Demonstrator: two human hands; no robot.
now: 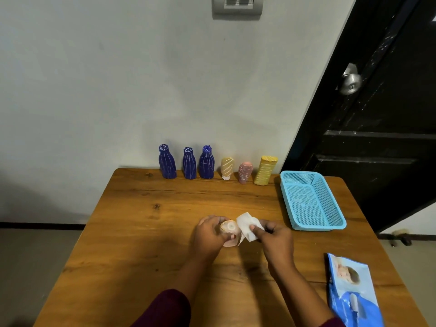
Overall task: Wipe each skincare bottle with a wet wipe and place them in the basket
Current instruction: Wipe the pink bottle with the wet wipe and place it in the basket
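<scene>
Head view. The left hand (pixel 210 232) gripped a peach bottle (pixel 229 228) with curled fingers near the middle of the wooden surface (pixel 165 208), its round end turned toward the camera. The right hand (pixel 273 234) pinched a white wet wipe (pixel 246 224) between thumb and fingers, the wipe touching the bottle's right side. Along the far edge stood, left to right, a first blue bottle (pixel 167 165), a second blue bottle (pixel 189 165), a third blue bottle (pixel 207 165), a beige tube (pixel 227 167) on its white cap, a pink bottle (pixel 245 172) and a yellow bottle (pixel 265 171), all streaked with pale lines; their labels could not be read. A light-blue mesh basket (pixel 318 226) lay at far right. A blue wipes pack (pixel 351 291) lay at near right, with a printed photograph and lettering too blurred to read.
</scene>
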